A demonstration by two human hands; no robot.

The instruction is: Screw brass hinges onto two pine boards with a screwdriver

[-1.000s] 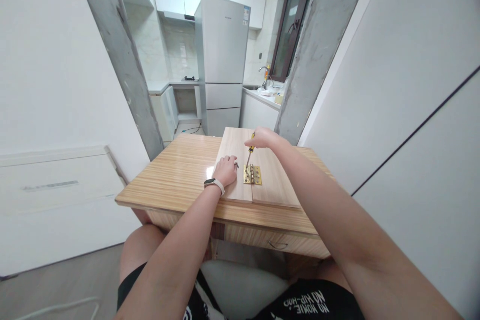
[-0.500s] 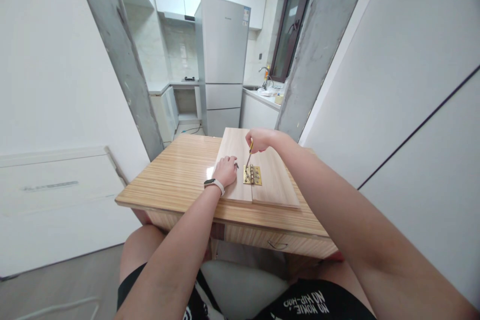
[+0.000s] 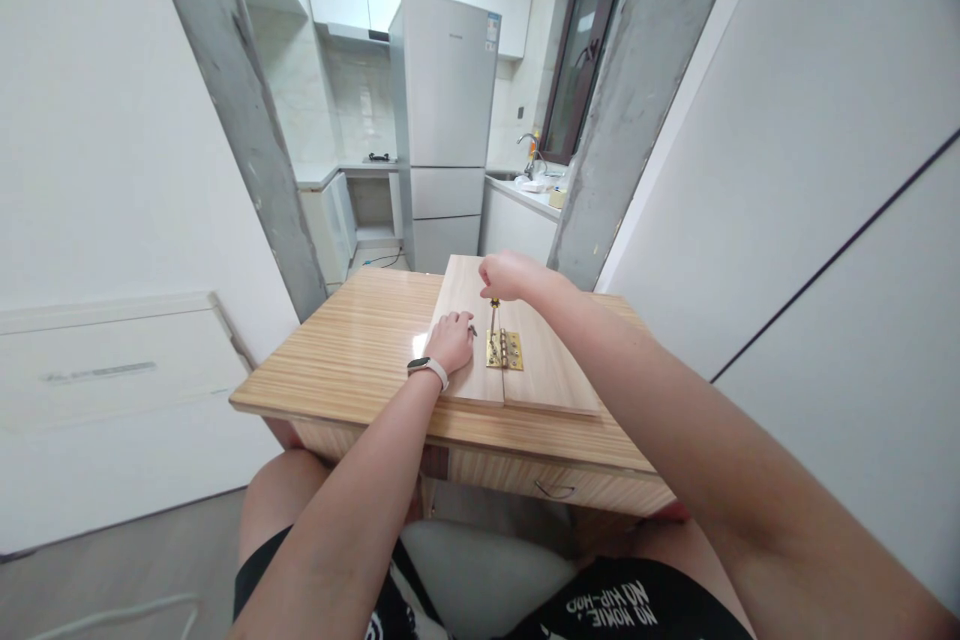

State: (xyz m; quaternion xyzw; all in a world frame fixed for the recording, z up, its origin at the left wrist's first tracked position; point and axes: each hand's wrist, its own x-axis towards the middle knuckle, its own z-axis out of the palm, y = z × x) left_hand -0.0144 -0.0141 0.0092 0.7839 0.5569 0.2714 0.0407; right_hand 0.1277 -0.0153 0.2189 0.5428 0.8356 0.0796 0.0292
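Observation:
My right hand is closed around the handle of a screwdriver, which stands nearly upright. Its tip meets the left leaf of a brass hinge; the exact contact is too small to make out. The hinge lies across the seam between two pale wooden boards, a left board and a right board. Flat on the left board rests my left hand, with a watch on the wrist. By its fingertips lie small dark pieces, possibly screws. Several screw heads show on the hinge.
Under the boards is a wood-grain table with a drawer handle at its front. A refrigerator stands beyond it, with a sink tap to the right. White panels rise on both sides.
My right hand has shifted slightly left, and the screwdriver has gone from leaning right to nearly upright. My left hand and the boards have stayed in place.

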